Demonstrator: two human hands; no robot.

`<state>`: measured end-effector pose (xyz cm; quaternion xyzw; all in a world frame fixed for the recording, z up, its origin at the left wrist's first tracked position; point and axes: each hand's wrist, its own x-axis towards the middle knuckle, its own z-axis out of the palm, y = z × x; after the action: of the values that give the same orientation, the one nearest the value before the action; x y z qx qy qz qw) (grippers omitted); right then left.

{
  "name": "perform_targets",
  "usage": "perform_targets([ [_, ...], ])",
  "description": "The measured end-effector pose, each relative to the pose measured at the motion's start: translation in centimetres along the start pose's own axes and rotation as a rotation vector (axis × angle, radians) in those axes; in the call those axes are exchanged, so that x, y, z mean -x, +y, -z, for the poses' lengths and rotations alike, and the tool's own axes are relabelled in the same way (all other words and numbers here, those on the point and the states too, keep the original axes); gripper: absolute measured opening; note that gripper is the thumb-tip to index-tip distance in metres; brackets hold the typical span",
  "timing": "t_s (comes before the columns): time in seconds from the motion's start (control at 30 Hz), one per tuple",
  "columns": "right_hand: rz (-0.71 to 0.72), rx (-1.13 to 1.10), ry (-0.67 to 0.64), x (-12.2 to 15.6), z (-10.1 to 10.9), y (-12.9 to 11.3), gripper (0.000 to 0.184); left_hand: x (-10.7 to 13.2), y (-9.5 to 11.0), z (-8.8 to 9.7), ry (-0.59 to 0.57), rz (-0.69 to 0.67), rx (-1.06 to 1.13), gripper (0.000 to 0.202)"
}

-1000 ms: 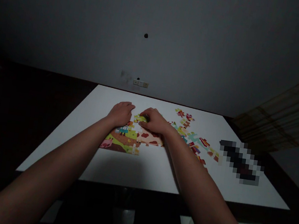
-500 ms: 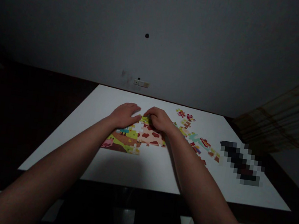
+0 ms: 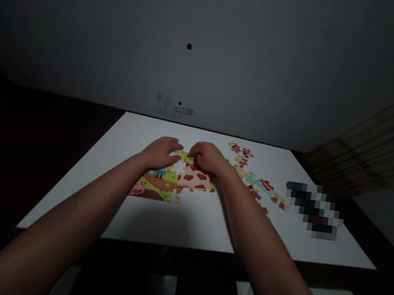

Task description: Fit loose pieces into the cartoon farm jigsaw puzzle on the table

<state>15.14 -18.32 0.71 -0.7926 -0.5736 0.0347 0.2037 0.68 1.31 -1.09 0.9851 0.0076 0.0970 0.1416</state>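
A partly joined jigsaw puzzle (image 3: 161,185) lies flat on the white table, with a brown-spotted cow body, green ground and a pink pig visible. My left hand (image 3: 160,153) rests over its upper left part, fingers stretched out and the thumb apart. At the upper edge, my right hand (image 3: 209,158) has curled fingers that press on a yellow-green puzzle piece (image 3: 184,155), close to the left thumb. Parts of the puzzle are hidden under both hands and the right forearm.
Loose puzzle pieces (image 3: 264,183) are scattered right of the right forearm, several of them near the far edge. A dark blurred-out object (image 3: 310,208) lies farther right on the white table (image 3: 78,190). Behind the table stands a wall with sockets (image 3: 183,110).
The view has shifted slightly, so everything sits a little farther left. The left hand has drawn slightly back from the upper edge, showing more of the yellow-green piece; the right stays beside it.
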Motion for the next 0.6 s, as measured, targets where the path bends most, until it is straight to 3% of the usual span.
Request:
perform_targets([
  [0.33, -0.059, 0.457, -0.271, 0.3, 3.1, -4.9, 0.036, -0.3, -0.7, -0.3, 0.033, -0.043, 0.023, 0.061],
  [0.6, -0.164, 0.447, -0.342, 0.4, 3.6, -6.6, 0.033, -0.3, -0.4, -0.3, 0.031, -0.06, 0.033, 0.071],
])
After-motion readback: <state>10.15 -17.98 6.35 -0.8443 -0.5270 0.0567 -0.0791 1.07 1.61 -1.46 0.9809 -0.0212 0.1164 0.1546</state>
